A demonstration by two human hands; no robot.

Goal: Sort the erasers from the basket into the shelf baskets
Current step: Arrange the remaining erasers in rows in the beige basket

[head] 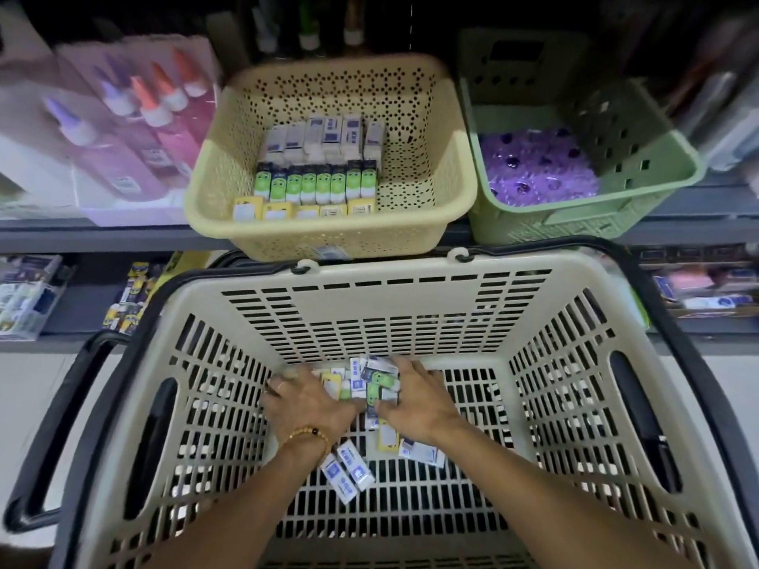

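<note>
Hands meet low in the frame's centre, inside the big slatted shopping basket (410,297). Your left hand (306,404) and right hand (415,400) cup the loose pile of erasers (361,384) from both sides, fingers curled round it, likely to gather a batch. A few strays (347,472) lie nearer you. Above, the cream shelf basket (328,236) already holds sorted rows; the green basket (591,223) sits at upper right.

Left hand (306,404) and right hand (415,400) reach forward, palms down, fingers spread.
</note>
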